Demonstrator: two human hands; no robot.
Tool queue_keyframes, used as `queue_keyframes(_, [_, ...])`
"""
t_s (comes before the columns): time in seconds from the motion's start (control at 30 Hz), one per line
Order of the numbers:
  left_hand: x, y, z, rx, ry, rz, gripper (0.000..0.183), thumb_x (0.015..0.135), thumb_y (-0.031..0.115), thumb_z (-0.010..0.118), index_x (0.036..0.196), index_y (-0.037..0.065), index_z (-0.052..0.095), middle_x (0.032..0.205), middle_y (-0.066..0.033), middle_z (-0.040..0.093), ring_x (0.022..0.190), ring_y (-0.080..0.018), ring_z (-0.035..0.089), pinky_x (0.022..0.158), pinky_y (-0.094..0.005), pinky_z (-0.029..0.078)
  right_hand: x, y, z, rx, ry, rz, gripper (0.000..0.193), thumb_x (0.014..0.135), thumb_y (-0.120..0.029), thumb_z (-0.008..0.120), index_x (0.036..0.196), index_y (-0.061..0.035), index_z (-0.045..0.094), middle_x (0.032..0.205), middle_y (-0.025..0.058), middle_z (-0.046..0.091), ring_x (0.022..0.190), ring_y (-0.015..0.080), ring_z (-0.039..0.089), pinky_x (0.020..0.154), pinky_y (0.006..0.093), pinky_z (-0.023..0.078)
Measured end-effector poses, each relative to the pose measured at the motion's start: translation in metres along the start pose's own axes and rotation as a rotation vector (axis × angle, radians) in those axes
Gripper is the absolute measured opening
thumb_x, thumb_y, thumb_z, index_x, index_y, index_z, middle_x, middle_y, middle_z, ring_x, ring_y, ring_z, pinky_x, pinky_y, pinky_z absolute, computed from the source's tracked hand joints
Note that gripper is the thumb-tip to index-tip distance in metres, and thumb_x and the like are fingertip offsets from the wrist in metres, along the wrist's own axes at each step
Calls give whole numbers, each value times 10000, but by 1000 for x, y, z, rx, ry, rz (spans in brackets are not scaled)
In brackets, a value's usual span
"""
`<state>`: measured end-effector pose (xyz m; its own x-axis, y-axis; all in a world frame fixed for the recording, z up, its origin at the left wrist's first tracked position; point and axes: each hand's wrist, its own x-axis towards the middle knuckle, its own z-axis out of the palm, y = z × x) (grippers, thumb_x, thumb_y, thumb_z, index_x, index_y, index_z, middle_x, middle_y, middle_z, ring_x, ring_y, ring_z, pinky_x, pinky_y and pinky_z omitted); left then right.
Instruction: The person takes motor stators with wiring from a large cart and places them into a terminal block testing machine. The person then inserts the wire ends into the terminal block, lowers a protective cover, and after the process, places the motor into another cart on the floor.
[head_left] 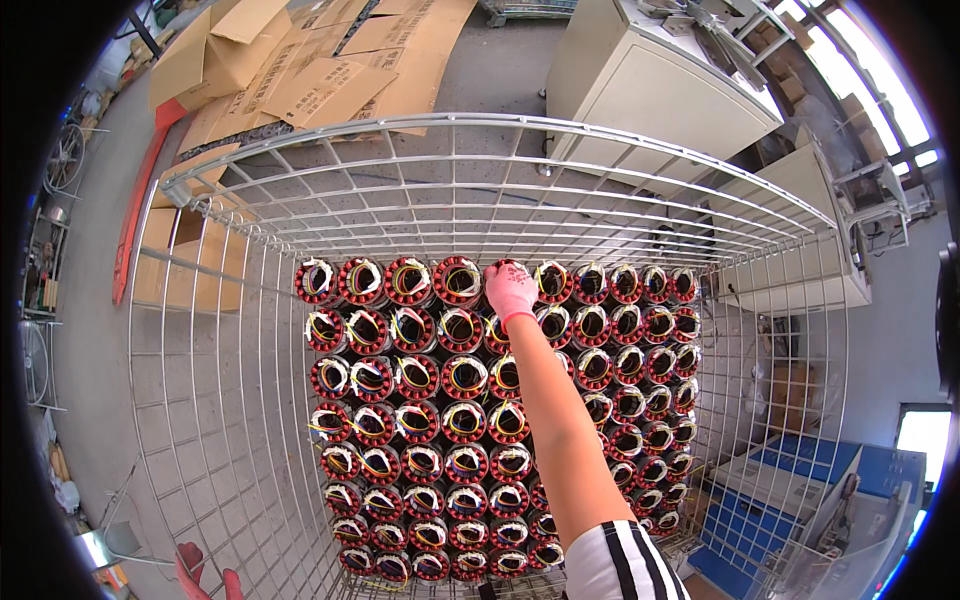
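metal mesh basket (450, 119) encloses red coil rings (466, 393)

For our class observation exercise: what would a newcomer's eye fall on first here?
Rows of wired, red-rimmed coils stand mid-picture in a wire cage. Over them stretches the right arm, its pink-gloved hand at the far row. Beyond the cage, upper left, lies flattened cardboard.

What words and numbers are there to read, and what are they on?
Flattened brown cardboard: rows of dark printing, which I won't copy out; much of it is small and blurred.
Pink glove on the right hand: small dark marks, too tiny to tell whether they are letters.
Wire-wound rings in the wire cage: no writing I can make out.
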<state>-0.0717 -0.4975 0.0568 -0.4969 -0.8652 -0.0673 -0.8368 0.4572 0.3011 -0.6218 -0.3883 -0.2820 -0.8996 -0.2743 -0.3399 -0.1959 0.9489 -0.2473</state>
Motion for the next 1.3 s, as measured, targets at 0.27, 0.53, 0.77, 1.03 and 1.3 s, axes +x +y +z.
queue_keyframes(0.27, [2,-2,0,-39,4,23,684,809,113,743,1354,-72,373,1244,-224,546,1107,-314,562,961,-405,461,13,3,-3,78,-77,34,464,916,-415,435,1011,-54,710,1068,174,679,983,338,661,815,454,524])
queue_keyframes(0.53, [5,8,-6,61,-53,29,695,794,134,756,1344,-74,386,1235,-218,552,1092,-315,574,946,-399,486,-39,55,-18,804,230,5,385,916,-365,476,845,-15,620,836,186,645,827,387,601,755,457,448])
queue_keyframes(0.77, [-8,-51,15,-115,1,35,686,857,62,612,1445,-9,267,1420,-170,429,1248,-278,486,1011,-368,405,-235,135,18,757,-111,106,364,907,-364,519,788,-30,602,727,198,602,710,328,614,683,446,457])
queue_keyframes(1.03, [12,-49,19,-158,35,105,664,888,194,642,1417,-20,304,1279,-199,492,1116,-312,541,951,-389,443,-479,238,-20,718,-448,147,354,926,-343,532,1100,-58,646,840,55,675,775,135,618,733,309,494])
queue_keyframes(1.3, [58,-67,30,171,138,457,760,884,304,657,1435,-47,269,1458,-259,336,1305,-367,391,1112,-416,310,-844,428,18,1033,663,958,279,917,-294,567,949,-41,681,755,19,650,690,124,599,633,302,483])
